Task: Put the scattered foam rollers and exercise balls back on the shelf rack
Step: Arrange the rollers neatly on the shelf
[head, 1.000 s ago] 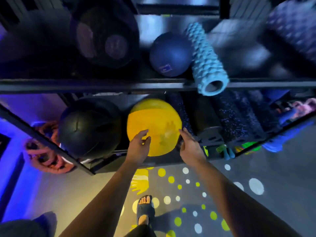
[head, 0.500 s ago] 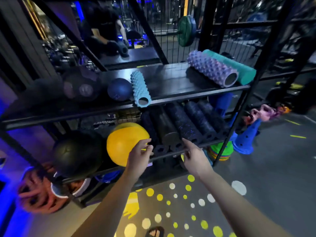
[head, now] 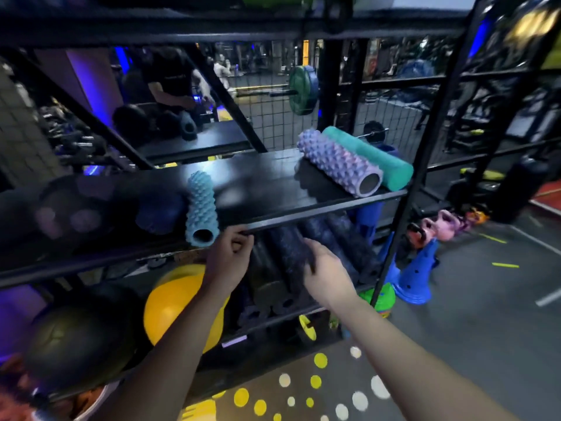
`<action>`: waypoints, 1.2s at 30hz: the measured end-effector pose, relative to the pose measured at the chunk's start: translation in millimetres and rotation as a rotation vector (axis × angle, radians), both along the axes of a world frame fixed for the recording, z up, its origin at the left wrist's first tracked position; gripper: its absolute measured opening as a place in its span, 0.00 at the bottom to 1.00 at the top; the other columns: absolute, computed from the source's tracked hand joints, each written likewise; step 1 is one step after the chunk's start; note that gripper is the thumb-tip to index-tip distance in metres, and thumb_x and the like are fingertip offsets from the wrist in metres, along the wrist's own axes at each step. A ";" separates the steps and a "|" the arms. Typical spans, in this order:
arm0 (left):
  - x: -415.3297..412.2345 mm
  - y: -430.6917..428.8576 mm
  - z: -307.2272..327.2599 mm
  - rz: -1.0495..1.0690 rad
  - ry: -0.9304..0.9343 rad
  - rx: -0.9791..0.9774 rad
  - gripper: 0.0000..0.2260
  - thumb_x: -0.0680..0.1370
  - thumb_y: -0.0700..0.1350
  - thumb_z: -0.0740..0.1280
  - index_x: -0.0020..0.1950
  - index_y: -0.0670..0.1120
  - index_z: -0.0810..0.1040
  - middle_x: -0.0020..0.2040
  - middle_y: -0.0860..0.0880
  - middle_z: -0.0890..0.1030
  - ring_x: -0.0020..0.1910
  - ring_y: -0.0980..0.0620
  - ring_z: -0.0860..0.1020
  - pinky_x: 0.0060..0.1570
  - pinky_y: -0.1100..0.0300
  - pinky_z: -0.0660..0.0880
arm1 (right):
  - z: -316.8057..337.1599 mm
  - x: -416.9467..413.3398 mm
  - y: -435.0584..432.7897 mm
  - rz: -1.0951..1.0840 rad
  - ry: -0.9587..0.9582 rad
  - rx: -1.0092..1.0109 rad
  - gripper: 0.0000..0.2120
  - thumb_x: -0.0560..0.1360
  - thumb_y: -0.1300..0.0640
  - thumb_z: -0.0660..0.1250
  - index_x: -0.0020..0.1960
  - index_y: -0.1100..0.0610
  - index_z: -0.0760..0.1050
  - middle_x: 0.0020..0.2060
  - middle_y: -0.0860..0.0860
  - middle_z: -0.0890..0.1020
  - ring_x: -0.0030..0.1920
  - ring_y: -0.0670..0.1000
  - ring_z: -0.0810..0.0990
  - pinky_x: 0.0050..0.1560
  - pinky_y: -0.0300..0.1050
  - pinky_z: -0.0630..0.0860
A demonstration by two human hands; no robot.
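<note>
The light blue roller [head: 202, 208] lies on the middle shelf [head: 258, 183] with its long axis running front to back. Its open hollow end faces the person and juts a little past the front rail [head: 303, 212]. It is knobbly all over, a short tube of foam, and should slide or roll easily. The left hand [head: 229, 259] is the nearer one, just right of and below that jutting end, so a push to seat the roller would go straight back along its length. The left fingers are curled up at the underside of the rail; whether they hold the rail or nothing I cannot tell. The right hand [head: 328, 268] is further right and lower, in front of the dark rollers [head: 285, 256] stacked lengthwise on the shelf below. It looks loosely open, with nothing in it that I can make out, though blur hides any touch. A dark blue ball [head: 158, 215] sits just left of the light blue roller. At the shelf's right end a purple roller [head: 337, 162] and a green roller [head: 373, 159] lie side by side. Below are a yellow ball [head: 176, 305] and a black ball [head: 76, 341]; blue cones [head: 417, 278] stand on the floor beyond the rack.
</note>
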State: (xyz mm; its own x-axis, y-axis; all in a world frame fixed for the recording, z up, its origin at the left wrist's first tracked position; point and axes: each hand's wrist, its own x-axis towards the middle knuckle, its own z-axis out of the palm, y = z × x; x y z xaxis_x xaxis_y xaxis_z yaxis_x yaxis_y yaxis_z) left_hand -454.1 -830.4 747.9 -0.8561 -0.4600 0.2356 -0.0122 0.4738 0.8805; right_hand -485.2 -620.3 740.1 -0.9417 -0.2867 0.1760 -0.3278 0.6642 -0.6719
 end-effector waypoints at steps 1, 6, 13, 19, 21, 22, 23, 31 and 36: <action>-18.8 1.9 4.0 0.072 0.017 -0.147 0.12 0.81 0.47 0.70 0.63 0.46 0.80 0.54 0.46 0.83 0.55 0.47 0.80 0.59 0.51 0.75 | 6.7 -14.2 7.2 -0.023 0.010 0.020 0.26 0.77 0.62 0.62 0.76 0.56 0.67 0.70 0.55 0.75 0.71 0.55 0.73 0.71 0.44 0.68; -105.1 13.2 15.7 0.202 0.068 -0.527 0.18 0.78 0.52 0.69 0.62 0.41 0.80 0.61 0.40 0.80 0.65 0.37 0.75 0.68 0.46 0.67 | 23.9 -94.4 41.6 -0.166 0.049 0.043 0.22 0.76 0.61 0.65 0.70 0.62 0.71 0.64 0.61 0.78 0.66 0.61 0.75 0.68 0.49 0.68; -185.2 55.5 19.8 0.193 0.108 -0.621 0.17 0.77 0.51 0.69 0.62 0.45 0.79 0.59 0.43 0.81 0.64 0.41 0.74 0.68 0.42 0.69 | 34.8 -212.6 79.1 -0.167 0.217 0.266 0.35 0.77 0.49 0.67 0.77 0.62 0.60 0.74 0.62 0.66 0.73 0.64 0.63 0.74 0.55 0.60; -241.2 97.5 17.9 0.201 -0.018 -0.616 0.24 0.77 0.57 0.67 0.68 0.45 0.77 0.65 0.44 0.77 0.67 0.40 0.72 0.68 0.46 0.68 | 47.8 -328.5 106.5 -0.206 0.084 0.391 0.56 0.69 0.32 0.72 0.82 0.52 0.42 0.80 0.63 0.47 0.79 0.70 0.49 0.78 0.63 0.51; -258.9 98.7 18.2 0.246 -0.035 -0.640 0.24 0.77 0.59 0.65 0.69 0.47 0.75 0.65 0.45 0.77 0.65 0.40 0.73 0.67 0.47 0.67 | 45.1 -359.0 111.2 -0.161 0.049 0.445 0.61 0.63 0.27 0.73 0.81 0.51 0.43 0.78 0.62 0.55 0.76 0.70 0.58 0.74 0.63 0.58; -261.6 95.6 15.4 0.281 -0.048 -0.636 0.26 0.76 0.61 0.62 0.68 0.47 0.75 0.64 0.46 0.77 0.64 0.39 0.74 0.66 0.46 0.68 | 40.3 -367.8 113.1 -0.149 0.030 0.443 0.63 0.60 0.27 0.74 0.81 0.51 0.44 0.75 0.61 0.59 0.72 0.69 0.63 0.71 0.63 0.63; -260.8 89.5 11.1 0.312 -0.071 -0.629 0.27 0.76 0.63 0.60 0.68 0.47 0.75 0.64 0.45 0.78 0.63 0.38 0.75 0.66 0.45 0.68 | 35.0 -373.5 114.3 -0.143 0.038 0.424 0.63 0.58 0.29 0.76 0.79 0.51 0.46 0.72 0.60 0.61 0.68 0.69 0.67 0.67 0.63 0.68; -217.2 9.2 6.4 0.669 -0.356 -0.673 0.27 0.78 0.58 0.70 0.71 0.45 0.74 0.72 0.40 0.71 0.69 0.32 0.66 0.65 0.34 0.68 | 24.8 -372.8 66.3 -0.165 0.356 0.159 0.49 0.52 0.39 0.81 0.61 0.55 0.58 0.56 0.62 0.71 0.53 0.66 0.72 0.44 0.60 0.75; -198.1 -58.1 17.9 0.708 -0.587 -0.676 0.36 0.76 0.67 0.68 0.78 0.49 0.66 0.79 0.41 0.64 0.76 0.32 0.60 0.71 0.33 0.62 | 29.3 -351.2 13.9 -0.192 0.417 0.084 0.44 0.55 0.41 0.79 0.61 0.57 0.60 0.55 0.64 0.72 0.53 0.65 0.71 0.46 0.59 0.71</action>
State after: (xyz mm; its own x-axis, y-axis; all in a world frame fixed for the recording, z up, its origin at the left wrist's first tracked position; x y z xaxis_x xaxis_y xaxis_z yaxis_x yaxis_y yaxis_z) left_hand -652.2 -888.5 765.8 -0.5148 -0.8145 0.2674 -0.7910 0.5716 0.2181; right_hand -836.4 -606.4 769.3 -0.8328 -0.1439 0.5345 -0.4247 0.7855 -0.4502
